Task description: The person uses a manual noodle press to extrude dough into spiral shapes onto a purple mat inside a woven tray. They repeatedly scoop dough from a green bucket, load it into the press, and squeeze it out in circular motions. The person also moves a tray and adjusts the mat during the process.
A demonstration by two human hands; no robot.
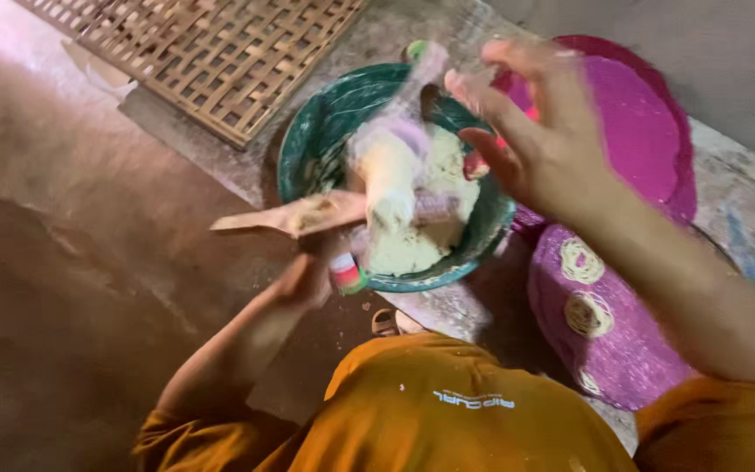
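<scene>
A green bowl (303, 140) holds pale, crumbly dough (412, 236) on the ground in front of me. My left hand (306, 278) is at the bowl's near rim, shut on a flat wooden paddle (259, 218) smeared with dough. A small red, white and green container (347, 273) sits against the same hand. My right hand (530, 140) hovers over the bowl's far right side with its fingers spread. A blurred pale and purple lump (392, 157) rises from the dough just left of its fingertips; whether the fingers touch it is unclear.
Round magenta woven mats (635, 131) lie right of the bowl, and a purple one (605, 350) with pale rings lies nearer me. A bamboo lattice tray (211, 52) rests at the top left. Brown floor (63, 262) spreads to the left. My orange clothing (447, 411) fills the bottom.
</scene>
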